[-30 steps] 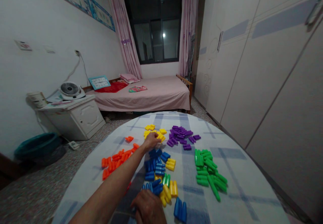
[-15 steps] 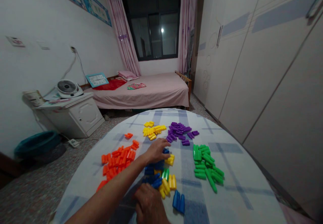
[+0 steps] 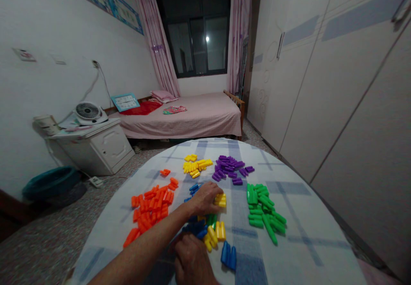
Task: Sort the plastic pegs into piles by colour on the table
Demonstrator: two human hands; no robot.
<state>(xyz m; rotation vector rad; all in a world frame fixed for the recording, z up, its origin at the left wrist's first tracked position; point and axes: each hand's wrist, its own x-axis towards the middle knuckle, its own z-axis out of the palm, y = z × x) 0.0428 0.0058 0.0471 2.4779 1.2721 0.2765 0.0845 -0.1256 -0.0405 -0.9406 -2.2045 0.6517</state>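
vs 0.5 s ago: left hand [image 3: 205, 198] pulled back from the blue pieces toward 6 o'clock and shifted right, now over the small yellow plastic block pair [image 3: 221, 200]; a few blue plastic pegs [image 3: 193, 187] it covered before now show at its 11 o'clock. Right hand barely moved. Sorted piles unchanged

Left to right on the round table with checked white-blue cloth [image 3: 302, 238]:
- orange plastic peg pile [image 3: 150, 208] at 9 o'clock of the left hand, well apart from the fingers
- left hand: fingers curled down, half closed, tips touching the yellow block pair at its left edge; cannot tell if it's actually gripped or just touched
- mixed heap of blue, yellow and green pegs [image 3: 210, 231] just below the left hand, at its 6 o'clock
- right hand [image 3: 192, 261] at bottom edge, knuckles up, loosely clenched, resting on the near edge of the mixed heap; whatever is under it is hidden
- two blue pegs side by side [image 3: 228, 256] at 3 o'clock of the right hand, just beside it
- yellow peg pile [image 3: 195, 166] at 12 o'clock of the left hand, purple peg pile [image 3: 229, 169] at 1 o'clock, both apart from it
- green peg pile [image 3: 263, 212] at 3 o'clock, untouched
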